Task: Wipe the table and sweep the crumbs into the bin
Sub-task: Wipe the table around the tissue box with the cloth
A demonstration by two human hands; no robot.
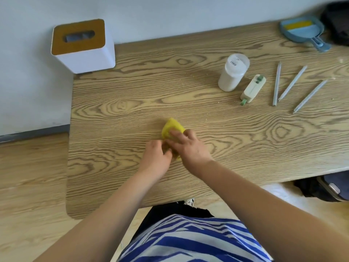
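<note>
Striped shirt nearest; both hands, left and right, grasp cloth on table: wiping step, next likely sweep crumbs binward.

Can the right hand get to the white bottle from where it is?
Probably yes. The right hand is holding the yellow cloth together with the left hand, so it would have to let go first. The table between it and the white bottle looks bare, with nothing blocking the way.
</note>
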